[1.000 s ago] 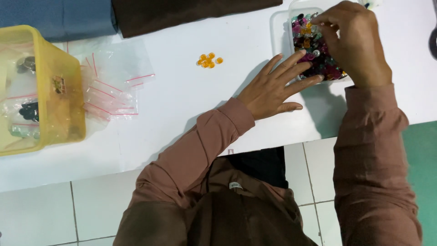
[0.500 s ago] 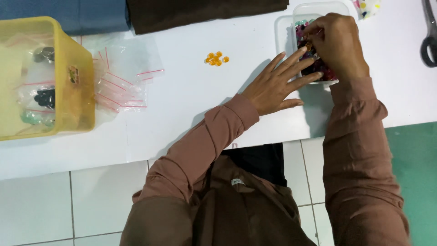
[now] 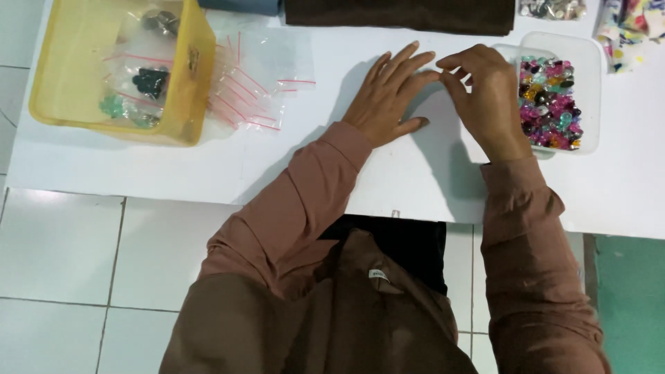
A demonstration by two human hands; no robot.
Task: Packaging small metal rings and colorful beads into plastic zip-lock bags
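My left hand (image 3: 386, 97) lies flat on the white table (image 3: 208, 166), palm down with the fingers spread, holding nothing. My right hand (image 3: 485, 97) is just to its right, the fingertips pinched together beside the left fingertips. Anything small between them is hidden. Right of that hand stands a clear plastic tray (image 3: 589, 69) filled with several colourful beads (image 3: 551, 104). The hand's back covers the tray's left edge.
A yellow plastic basket (image 3: 76, 76) with bagged beads sits at the far left. Next to it lie several small clear zip bags (image 3: 249, 90) with red strips. Dark cloth (image 3: 402, 14) runs along the far edge. Patterned items (image 3: 630, 28) are at the top right. Below the table is white floor tile (image 3: 83, 263).
My right hand has come out of the bead tray and moved left to my left fingertips. The little orange bead pile is no longer visible. The view has shifted.
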